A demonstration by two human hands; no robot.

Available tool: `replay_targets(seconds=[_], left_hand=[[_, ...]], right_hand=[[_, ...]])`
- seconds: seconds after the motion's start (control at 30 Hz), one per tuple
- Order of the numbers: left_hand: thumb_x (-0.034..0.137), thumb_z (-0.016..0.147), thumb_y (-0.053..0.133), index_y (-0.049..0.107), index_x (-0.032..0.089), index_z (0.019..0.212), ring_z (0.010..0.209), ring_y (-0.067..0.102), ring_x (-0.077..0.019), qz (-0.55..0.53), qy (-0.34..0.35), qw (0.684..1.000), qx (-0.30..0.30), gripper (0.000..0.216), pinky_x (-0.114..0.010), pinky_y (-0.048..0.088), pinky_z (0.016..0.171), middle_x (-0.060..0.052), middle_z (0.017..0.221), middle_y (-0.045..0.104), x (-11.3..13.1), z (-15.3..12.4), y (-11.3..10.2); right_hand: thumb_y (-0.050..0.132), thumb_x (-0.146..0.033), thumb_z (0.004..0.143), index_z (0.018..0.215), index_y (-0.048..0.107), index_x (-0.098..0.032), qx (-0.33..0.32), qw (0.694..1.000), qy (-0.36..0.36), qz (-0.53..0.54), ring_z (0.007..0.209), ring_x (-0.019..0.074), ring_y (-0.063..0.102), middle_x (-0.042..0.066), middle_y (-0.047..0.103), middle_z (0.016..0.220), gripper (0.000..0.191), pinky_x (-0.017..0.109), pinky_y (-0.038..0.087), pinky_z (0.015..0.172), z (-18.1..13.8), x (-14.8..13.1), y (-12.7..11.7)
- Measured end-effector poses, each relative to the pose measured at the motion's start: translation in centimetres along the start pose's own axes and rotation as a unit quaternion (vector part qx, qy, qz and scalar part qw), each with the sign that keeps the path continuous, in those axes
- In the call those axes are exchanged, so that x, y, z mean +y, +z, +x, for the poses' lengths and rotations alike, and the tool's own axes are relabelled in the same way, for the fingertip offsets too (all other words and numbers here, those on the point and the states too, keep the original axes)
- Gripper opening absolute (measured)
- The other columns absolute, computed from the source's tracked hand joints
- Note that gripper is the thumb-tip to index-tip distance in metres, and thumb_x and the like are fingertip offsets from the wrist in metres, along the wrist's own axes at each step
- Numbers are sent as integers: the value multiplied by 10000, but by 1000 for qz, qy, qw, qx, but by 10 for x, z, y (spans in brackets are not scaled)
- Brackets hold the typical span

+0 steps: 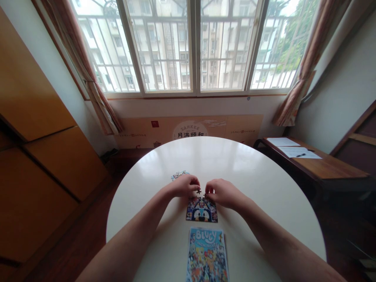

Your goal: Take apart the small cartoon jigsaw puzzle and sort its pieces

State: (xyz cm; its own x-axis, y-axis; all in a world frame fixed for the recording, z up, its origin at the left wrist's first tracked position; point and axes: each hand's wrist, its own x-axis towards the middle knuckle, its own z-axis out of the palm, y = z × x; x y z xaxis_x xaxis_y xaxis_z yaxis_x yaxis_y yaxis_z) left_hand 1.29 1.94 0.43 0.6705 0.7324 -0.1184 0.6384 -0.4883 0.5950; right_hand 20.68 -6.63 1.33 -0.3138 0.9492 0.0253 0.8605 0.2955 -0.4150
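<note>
Clamping left hand [185, 186] and right hand [226, 192] fingers on small brown jigsaw pieces [199, 191], I remotely see the multicoloured rectangular puzzle [201, 213] seemingly part-built, well inside the round white surface's [249, 168] far edge, a bluish pile [178, 175] unplaced.

The left hand [185, 185] and right hand [225, 192] curl inward, fingertips [195, 188] facing each other, just apart. Behind the fingers, both bare forearms [139, 229] slant outward.

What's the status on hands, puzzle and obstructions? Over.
Left hand pinching a piece; right hand at another. Puzzle partly joined. Loose pieces beyond left hand, out of the way.
</note>
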Motion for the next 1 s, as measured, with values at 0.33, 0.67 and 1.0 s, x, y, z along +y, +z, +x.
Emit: replay_targets(seconds=[0.33,0.67,1.0], left_hand=[[271,838,562,728,160,846,731,638,-176,62,-120,966,220,200,-258,438,667,-46,811,732,-22,-11,-38],[224,855,555,752,187,887,824,660,-180,101,-175,953,227,203,-244,447,712,-39,896,752,-41,-10,-45],[259,857,577,763,196,885,808,650,-180,134,3,968,211,199,-262,468,749,-46,906,738,-10,-12,-30]], right_hand=[[586,-214,795,890,744,-257,0,1000,-2,4,870,158,636,11,727,945,189,248,405,726,1,1,2],[555,-167,777,903,759,-252,-4,1000,0,7,898,165,646,21,733,968,254,251,430,764,0,1,1],[542,-153,781,992,748,-268,7,999,12,31,858,155,651,7,738,946,316,243,433,735,0,0,-1]])
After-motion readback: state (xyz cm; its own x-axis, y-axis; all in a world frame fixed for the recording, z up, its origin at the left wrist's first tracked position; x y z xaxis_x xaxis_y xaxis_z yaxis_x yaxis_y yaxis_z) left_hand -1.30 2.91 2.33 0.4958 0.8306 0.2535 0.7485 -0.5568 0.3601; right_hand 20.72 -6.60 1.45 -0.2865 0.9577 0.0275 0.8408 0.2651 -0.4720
